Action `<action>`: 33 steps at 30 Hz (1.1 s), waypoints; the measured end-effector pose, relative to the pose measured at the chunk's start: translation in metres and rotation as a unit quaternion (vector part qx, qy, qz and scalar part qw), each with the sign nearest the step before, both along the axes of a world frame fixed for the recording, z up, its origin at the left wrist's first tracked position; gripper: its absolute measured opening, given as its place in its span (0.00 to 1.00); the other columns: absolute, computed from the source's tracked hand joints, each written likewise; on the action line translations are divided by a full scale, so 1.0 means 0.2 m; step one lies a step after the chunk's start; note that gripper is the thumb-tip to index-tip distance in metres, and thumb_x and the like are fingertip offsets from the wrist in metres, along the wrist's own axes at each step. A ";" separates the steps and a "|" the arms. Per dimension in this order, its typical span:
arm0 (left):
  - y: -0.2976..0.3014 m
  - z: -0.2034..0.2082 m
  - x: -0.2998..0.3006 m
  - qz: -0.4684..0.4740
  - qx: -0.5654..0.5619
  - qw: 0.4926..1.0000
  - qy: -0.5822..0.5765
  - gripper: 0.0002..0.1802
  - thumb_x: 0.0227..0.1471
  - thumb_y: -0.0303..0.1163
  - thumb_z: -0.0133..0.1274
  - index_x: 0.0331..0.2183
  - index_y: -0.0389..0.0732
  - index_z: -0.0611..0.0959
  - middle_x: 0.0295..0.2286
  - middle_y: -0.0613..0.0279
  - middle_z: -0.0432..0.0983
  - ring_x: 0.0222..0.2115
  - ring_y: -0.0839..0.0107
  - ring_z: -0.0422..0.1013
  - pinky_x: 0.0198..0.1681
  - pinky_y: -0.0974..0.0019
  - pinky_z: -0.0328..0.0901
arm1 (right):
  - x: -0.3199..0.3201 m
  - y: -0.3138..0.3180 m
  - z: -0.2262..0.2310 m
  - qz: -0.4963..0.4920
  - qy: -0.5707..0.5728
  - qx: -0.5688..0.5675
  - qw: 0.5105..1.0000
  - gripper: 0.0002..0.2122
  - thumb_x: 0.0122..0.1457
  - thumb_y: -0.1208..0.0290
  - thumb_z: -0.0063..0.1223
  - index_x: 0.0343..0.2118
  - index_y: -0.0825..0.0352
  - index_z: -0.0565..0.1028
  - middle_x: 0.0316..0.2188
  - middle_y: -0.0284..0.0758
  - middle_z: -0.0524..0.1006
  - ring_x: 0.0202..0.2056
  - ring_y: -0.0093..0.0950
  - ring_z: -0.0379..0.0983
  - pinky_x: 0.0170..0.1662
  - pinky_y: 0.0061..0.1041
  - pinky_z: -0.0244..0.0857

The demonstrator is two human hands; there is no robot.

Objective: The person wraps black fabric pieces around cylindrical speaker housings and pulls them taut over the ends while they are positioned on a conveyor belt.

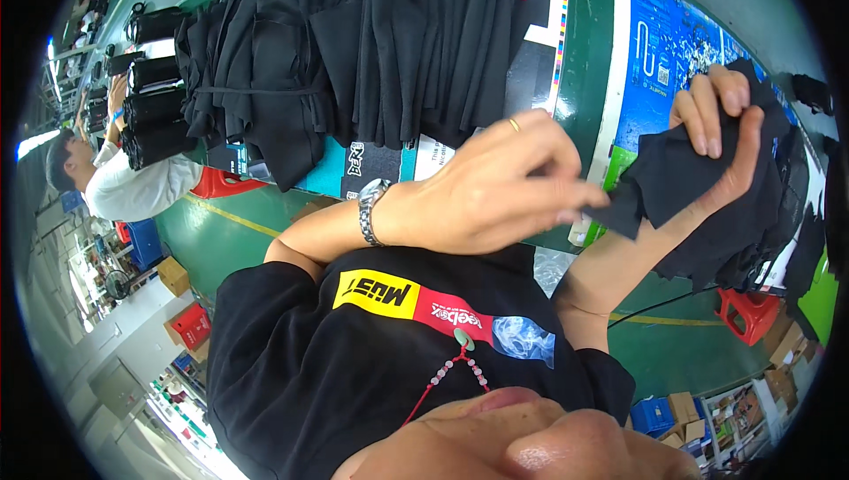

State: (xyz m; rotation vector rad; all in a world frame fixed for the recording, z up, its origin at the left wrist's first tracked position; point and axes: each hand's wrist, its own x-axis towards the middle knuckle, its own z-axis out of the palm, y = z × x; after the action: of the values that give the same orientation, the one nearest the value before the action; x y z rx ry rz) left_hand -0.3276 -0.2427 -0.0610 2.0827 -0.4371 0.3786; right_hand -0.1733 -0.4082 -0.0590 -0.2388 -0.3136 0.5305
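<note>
My left hand, with a ring on one finger and a metal watch on the wrist, reaches across in front of my chest. Its thumb and forefinger are pinched at the corner of a small black cloth piece. Over on the right, my right hand is closed on black cloth, fingers on top and thumb at the side. More black cloth pieces lie heaped beyond my right forearm. Left of centre are long rows of folded black cloth and a strapped black bundle.
Printed sheets in blue and other colours cover the green worktable. Black rolled bundles line the far left, where a person in white works. Red stools and cartons stand on the green floor.
</note>
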 end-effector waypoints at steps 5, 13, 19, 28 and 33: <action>0.01 0.12 0.03 0.007 0.033 0.972 -0.233 0.25 0.31 0.34 0.62 0.39 0.43 0.84 0.37 0.62 0.72 0.43 0.61 0.65 0.44 0.60 0.63 | -0.12 0.11 0.06 -0.077 -0.083 -0.338 0.934 0.09 0.54 0.78 0.47 0.37 0.75 0.68 0.28 0.37 0.70 0.21 0.15 0.57 0.26 0.13 0.52; 0.17 0.13 -0.10 0.235 0.009 0.949 -0.209 0.23 0.38 0.26 0.60 0.42 0.40 0.82 0.43 0.54 0.70 0.48 0.53 0.64 0.49 0.55 0.59 | -0.37 0.22 0.00 0.081 -0.181 -0.492 0.848 0.14 0.52 0.69 0.48 0.37 0.75 0.71 0.40 0.43 0.75 0.37 0.27 0.72 0.40 0.18 0.64; 0.26 0.08 -0.25 0.208 -0.155 0.954 -0.151 0.18 0.46 0.23 0.56 0.43 0.37 0.81 0.35 0.60 0.70 0.40 0.62 0.65 0.45 0.62 0.61 | -0.35 0.33 -0.09 0.019 -0.419 -0.602 0.679 0.14 0.52 0.69 0.50 0.37 0.75 0.72 0.40 0.42 0.75 0.41 0.30 0.72 0.45 0.23 0.65; 0.40 0.08 -0.37 -0.089 -0.494 0.855 0.128 0.11 0.58 0.29 0.50 0.41 0.34 0.78 0.29 0.69 0.71 0.33 0.84 0.64 0.36 0.76 0.60 | -0.45 0.46 0.17 0.112 -0.257 -0.252 0.926 0.08 0.49 0.70 0.51 0.28 0.68 0.68 0.22 0.36 0.65 0.30 0.30 0.62 0.38 0.25 0.59; 0.62 0.17 -0.24 0.041 -0.413 0.910 0.016 0.09 0.54 0.28 0.55 0.36 0.35 0.77 0.32 0.69 0.74 0.36 0.84 0.68 0.41 0.76 0.63 | -0.24 0.63 0.22 0.084 -0.184 -0.372 0.906 0.10 0.55 0.74 0.51 0.38 0.71 0.70 0.32 0.36 0.73 0.31 0.23 0.72 0.34 0.22 0.67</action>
State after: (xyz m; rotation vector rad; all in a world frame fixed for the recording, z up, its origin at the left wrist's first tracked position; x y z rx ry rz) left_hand -0.3764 -0.1194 -0.0269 1.2753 -0.1216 0.4754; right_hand -0.2204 -0.2824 -0.0156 -1.0730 -0.4924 0.7628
